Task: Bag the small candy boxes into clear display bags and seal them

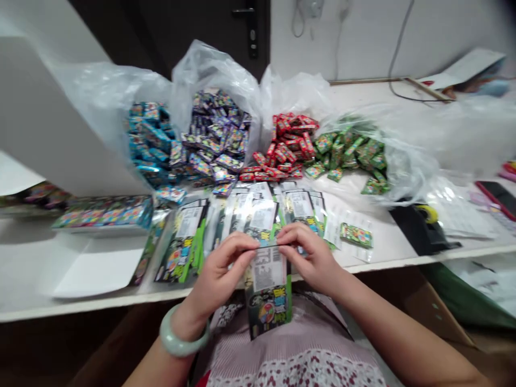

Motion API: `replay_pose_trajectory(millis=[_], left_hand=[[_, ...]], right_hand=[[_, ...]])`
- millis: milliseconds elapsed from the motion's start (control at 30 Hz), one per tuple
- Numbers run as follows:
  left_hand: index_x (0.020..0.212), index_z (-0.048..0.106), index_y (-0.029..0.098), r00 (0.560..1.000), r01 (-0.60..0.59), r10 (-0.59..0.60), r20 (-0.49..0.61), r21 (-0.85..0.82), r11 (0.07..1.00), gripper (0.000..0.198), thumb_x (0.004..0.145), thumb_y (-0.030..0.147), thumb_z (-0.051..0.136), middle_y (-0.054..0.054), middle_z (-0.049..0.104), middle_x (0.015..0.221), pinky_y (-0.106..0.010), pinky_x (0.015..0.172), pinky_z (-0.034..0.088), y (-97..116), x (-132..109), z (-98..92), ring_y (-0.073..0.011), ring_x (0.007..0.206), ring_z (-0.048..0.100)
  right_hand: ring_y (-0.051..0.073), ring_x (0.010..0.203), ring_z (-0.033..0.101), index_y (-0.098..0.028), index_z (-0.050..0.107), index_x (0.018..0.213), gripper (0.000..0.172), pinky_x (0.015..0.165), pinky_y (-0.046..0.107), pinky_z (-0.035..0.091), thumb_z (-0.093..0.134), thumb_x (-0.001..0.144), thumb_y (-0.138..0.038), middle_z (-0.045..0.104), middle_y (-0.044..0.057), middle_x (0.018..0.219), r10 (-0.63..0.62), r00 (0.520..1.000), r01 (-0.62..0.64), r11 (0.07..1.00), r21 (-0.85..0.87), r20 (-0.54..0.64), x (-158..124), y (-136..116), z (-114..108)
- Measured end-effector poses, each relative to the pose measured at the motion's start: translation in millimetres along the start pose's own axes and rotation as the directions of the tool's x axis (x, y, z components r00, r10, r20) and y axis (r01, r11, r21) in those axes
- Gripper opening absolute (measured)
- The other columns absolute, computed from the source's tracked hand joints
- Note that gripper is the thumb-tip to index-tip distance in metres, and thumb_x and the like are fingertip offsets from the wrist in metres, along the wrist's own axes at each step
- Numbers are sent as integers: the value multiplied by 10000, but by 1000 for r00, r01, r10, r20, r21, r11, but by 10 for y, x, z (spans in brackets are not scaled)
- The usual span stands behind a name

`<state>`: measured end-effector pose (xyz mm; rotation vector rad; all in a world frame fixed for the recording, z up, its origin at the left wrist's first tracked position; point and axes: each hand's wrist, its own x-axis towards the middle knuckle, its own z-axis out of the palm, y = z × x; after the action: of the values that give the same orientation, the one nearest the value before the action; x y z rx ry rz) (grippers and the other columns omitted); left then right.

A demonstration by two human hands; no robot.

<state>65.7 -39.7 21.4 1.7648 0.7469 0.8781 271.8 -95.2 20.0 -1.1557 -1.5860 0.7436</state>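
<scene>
My left hand [220, 279] and my right hand [310, 259] both pinch the top edge of a printed green-and-black hanging card [268, 290] above the table's front edge. Its white label panel with dense text faces me, and its lower end hangs over my lap. Several similar cards [185, 244] lie fanned out on the table just beyond my hands. A small green candy packet [356, 235] rests on a clear sleeve to the right of my right hand. A pale green bangle [183, 331] circles my left wrist.
Open plastic bags [215, 70] hold heaps of blue, purple, red and green candy packets along the back of the white table [92, 269]. A black tape dispenser [421, 226] stands to the right, near a phone [497, 199]. A white board [52, 118] rises at the left.
</scene>
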Motion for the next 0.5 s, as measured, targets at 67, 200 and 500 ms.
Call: replay_pose_trajectory(millis=[67,200,500], left_hand=[[940,673,220,999,-11,11,-44,2,1000,91,896,234,594,-63,655,903,-293,790,518,5,33,4,-200,901,609],[881,668,248,989,58,-45,-139,92,994,62,836,290,669,-17,650,925,-264,773,533,-101,79,-28,-189,890,603],[849,666,328,953,230,-191,-236,151,961,30,826,344,677,75,638,955,-386,894,513,-138,127,24,-199,908,596]], right_hand=[[176,991,600,-252,606,989,103,810,343,531,558,904,-215,625,50,1027,49,998,-52,995,87,36,1,12,-47],[165,1002,639,-253,566,1166,304,775,302,554,587,865,-288,650,51,1146,296,955,-293,946,141,0,-107,353,-505],[198,805,582,-146,683,855,141,861,381,448,556,793,-146,618,84,915,418,691,-703,580,-412,-590,-637,1304,-1897]])
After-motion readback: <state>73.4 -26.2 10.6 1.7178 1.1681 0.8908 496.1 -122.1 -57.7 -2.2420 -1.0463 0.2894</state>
